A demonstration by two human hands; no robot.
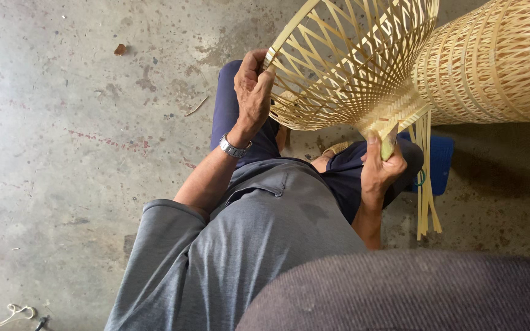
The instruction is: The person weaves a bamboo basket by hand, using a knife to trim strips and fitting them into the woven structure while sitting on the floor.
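Gripping the rim of the bamboo basket [351, 67] over my lap, left hand [254, 92] closed; right hand [380, 168] closed on a knife [390, 142] at the loose strip ends [426, 184]. Risk, as I judge it: blade sits beside my thumb, so a slip could cut it or split a strip.

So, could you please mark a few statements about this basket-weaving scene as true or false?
1. The left hand grips the rim of the open-weave bamboo basket. True.
2. The right hand is empty. False: it holds a small blade-like tool at the basket's base.
3. A wristwatch is on the left wrist. True.
4. The floor is wooden. False: it is stained concrete.
5. Loose bamboo strips hang down. True.
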